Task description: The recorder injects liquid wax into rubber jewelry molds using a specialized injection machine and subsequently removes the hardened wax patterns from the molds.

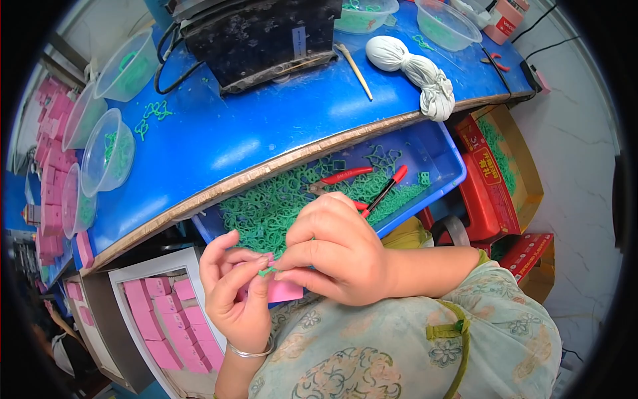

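In front of my body, my left hand (240, 286) and my right hand (340, 251) meet with their fingertips pinched together. A tiny green piece (267, 271) shows between them, gripped from both sides. Behind the left fingers lies a pink rubber block (286, 291), partly hidden, which the left hand also seems to hold. Just beyond my hands is a blue tray (435, 205) heaped with small green openwork pieces (272, 207). Red-handled cutters (344, 175) and a red-and-black pen-like tool (387, 191) lie on the heap.
The blue tabletop (246, 143) holds a black machine (262, 43), a wooden stick (355, 72), a knotted white cloth bundle (412, 70) and clear plastic bowls (109, 151). Pink blocks (176, 319) fill a drawer at left. A red carton (488, 166) stands at right.
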A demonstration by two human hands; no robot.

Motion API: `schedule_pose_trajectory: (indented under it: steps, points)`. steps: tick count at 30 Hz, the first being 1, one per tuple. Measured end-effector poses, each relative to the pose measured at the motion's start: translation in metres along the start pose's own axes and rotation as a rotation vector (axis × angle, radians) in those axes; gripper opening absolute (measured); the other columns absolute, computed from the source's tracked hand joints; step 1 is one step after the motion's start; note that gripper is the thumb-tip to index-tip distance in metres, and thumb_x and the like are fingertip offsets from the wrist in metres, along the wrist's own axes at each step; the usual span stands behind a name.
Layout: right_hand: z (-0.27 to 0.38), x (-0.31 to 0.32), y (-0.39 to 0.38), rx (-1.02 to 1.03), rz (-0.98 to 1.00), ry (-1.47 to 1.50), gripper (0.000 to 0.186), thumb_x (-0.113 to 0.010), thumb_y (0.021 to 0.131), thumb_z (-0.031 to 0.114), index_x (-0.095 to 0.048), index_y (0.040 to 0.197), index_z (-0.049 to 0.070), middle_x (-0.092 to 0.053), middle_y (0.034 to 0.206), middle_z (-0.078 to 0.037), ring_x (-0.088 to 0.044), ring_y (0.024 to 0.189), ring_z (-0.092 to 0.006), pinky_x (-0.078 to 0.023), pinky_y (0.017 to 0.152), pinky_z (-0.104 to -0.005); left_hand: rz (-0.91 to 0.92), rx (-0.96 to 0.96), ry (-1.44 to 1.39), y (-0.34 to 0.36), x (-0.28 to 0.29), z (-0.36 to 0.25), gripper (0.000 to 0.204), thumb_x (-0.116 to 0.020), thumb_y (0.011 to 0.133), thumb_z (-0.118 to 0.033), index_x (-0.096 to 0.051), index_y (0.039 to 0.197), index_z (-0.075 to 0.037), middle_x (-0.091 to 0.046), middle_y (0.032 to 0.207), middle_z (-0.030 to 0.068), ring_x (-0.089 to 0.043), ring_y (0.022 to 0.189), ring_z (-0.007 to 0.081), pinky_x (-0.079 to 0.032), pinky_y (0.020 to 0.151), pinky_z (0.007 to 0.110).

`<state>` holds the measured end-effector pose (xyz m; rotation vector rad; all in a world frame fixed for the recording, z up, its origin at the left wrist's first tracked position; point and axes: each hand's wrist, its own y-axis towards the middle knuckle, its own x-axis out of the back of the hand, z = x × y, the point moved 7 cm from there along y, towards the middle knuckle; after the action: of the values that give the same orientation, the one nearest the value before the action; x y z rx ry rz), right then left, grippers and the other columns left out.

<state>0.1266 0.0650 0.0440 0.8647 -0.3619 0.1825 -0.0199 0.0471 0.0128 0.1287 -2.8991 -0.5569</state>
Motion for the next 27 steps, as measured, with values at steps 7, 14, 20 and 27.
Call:
schedule_pose_trajectory:
  steps: [7, 14, 20, 27]
  points:
    - [-0.006, 0.000, -0.001, -0.025, 0.033, -0.042, 0.021, -0.071, 0.066, 0.013, -0.060, 0.082, 0.007, -0.053, 0.080, -0.004, -0.050, 0.073, -0.0229, -0.036, 0.065, -0.0342, -0.002, -0.026, 0.054, 0.000, 0.002, -0.003, 0.013, -0.061, 0.075, 0.004, -0.062, 0.087, -0.002, -0.044, 0.116, 0.0159, -0.056, 0.080, 0.0168, -0.047, 0.070, 0.027]
    - [-0.021, 0.027, 0.011, 0.031, -0.025, -0.249, 0.021, -0.069, 0.066, 0.005, -0.056, 0.082, 0.005, -0.054, 0.075, -0.007, -0.053, 0.069, -0.0248, -0.040, 0.063, -0.0345, -0.245, 0.514, -0.496, -0.013, 0.009, 0.048, 0.009, -0.051, 0.087, -0.005, -0.057, 0.084, 0.001, -0.055, 0.090, 0.0118, -0.055, 0.077, 0.0192, -0.052, 0.067, 0.033]
    - [-0.065, 0.169, 0.080, 0.048, -0.637, -0.630, 0.008, -0.061, 0.078, 0.006, -0.054, 0.077, 0.003, -0.053, 0.072, -0.008, -0.051, 0.066, -0.0228, -0.042, 0.062, -0.0321, 0.191, 1.052, -1.313, -0.044, -0.019, 0.077, 0.072, -0.038, 0.083, -0.062, -0.054, 0.102, 0.006, -0.058, 0.091, 0.0183, -0.060, 0.083, 0.0324, -0.056, 0.064, 0.039]
    - [-0.058, 0.143, 0.104, 0.056, -0.363, -0.474, 0.021, -0.062, 0.078, 0.023, -0.060, 0.088, 0.004, -0.059, 0.086, -0.011, -0.055, 0.088, -0.0280, -0.043, 0.079, -0.0379, 0.332, 0.853, -1.219, -0.043, -0.025, 0.067, 0.062, -0.051, 0.084, -0.049, -0.044, 0.111, 0.006, -0.054, 0.105, 0.0170, -0.057, 0.090, 0.0279, -0.053, 0.069, 0.040]
